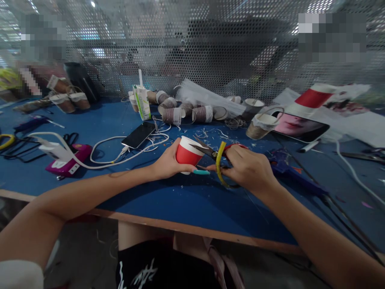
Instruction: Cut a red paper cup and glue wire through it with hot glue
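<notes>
My left hand [169, 162] is wrapped round a red and white paper cup [189, 152], held tilted above the blue table. A turquoise nail shows on its thumb. My right hand [251, 168] grips scissors [212, 152] by red handles, with a yellow band or ring [220, 164] around the handle area. The scissor blades are apart and reach the cup's right side near its rim; whether they cut into the wall I cannot tell. Part of the scissors' lower handle is hidden by my fingers.
Behind the cup lies a phone [138, 135] with a white cable. A purple power strip [70, 160] sits left, a blue glue gun [296, 176] right. Several twine-wrapped cups [203, 114], a drink carton [142, 102] and a lit phone [300, 127] stand before the perforated metal screen [168, 48].
</notes>
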`<action>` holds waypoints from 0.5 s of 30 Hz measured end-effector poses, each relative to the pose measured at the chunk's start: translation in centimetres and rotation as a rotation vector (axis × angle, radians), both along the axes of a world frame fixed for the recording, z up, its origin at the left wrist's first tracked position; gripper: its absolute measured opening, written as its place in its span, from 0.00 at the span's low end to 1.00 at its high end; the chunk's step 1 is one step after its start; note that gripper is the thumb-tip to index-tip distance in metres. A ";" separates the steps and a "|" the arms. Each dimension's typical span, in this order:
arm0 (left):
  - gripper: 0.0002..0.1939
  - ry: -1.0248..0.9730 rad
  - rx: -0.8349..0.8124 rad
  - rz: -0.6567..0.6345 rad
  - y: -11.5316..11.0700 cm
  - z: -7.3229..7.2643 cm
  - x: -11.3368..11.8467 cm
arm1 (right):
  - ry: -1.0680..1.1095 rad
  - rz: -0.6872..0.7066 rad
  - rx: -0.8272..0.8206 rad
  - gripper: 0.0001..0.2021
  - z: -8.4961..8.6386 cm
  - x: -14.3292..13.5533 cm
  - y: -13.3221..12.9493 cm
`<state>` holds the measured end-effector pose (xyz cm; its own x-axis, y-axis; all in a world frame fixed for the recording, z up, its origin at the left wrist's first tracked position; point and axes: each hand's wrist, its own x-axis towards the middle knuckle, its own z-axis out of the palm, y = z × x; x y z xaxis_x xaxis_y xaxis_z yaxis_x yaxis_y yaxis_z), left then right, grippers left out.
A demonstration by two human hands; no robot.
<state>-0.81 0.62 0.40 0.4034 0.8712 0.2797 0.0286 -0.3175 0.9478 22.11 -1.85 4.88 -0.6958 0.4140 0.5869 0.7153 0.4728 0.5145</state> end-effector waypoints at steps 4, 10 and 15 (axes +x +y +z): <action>0.36 0.009 -0.018 0.017 -0.1 0.2 0.0 | -0.021 -0.007 0.003 0.26 0.2 0.1 0.0; 0.35 -0.003 -0.011 0.042 0.0 0.1 0.0 | -0.058 0.057 0.096 0.24 0.5 0.1 -0.1; 0.35 -0.129 -0.056 -0.019 0.2 0.0 -0.1 | 0.028 0.073 0.002 0.24 0.2 0.2 0.0</action>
